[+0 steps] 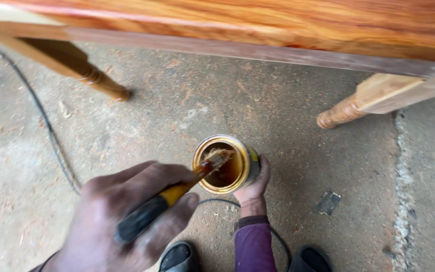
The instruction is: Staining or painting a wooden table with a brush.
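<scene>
- Left hand (127,216), lower left of the tin can (226,164), has its fingers curled tight around a brush handle (152,211).
- Right hand (254,189), purple-sleeved, cups the can from below.

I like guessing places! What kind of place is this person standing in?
Probably a woodworking or furniture workshop. A glossy wooden table with turned legs stands on a dusty concrete floor scattered with sawdust. The left hand dips a brush into an open tin of brown finish held by the right hand.
</scene>
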